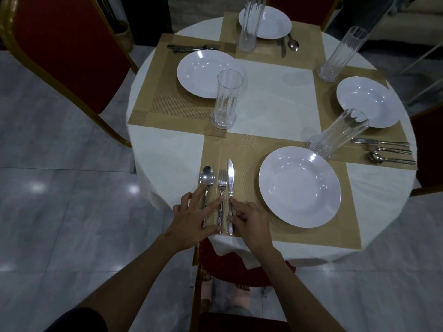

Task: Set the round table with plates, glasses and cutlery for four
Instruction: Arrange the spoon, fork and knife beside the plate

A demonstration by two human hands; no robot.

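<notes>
- Steel on a gold weave: the spoon [206, 179], fork [222, 185] and knife [230, 178] lie side by side on the near placemat [242, 149], left of the white plate [299, 186], at the near edge of the cloth-covered desk [271, 97].
- My left grip [194, 215] is spread wide with straight fingers. It lies across the spoon's handle, one fingertip against the fork's handle, and has hold of nothing.
- My right grip [251, 219] is loosely curled. Forefinger and thumb press on the right side of the knife's handle, and as far as I can see they are not wrapped round it.
- The cutlery should be stiff, light and slick. My guess is that it slides easily on the mat, so a nudge on the handles ought to line it up. To lift a piece, I would pinch mid-handle, clear of the blade and tines.
- The tall glass [335, 137] stands just beyond the plate. It looks fragile and easy to tip, so it is best taken low round the body.
- The other three places each show a plate, a glass and cutlery, so I judge this to be the final straightening.
</notes>
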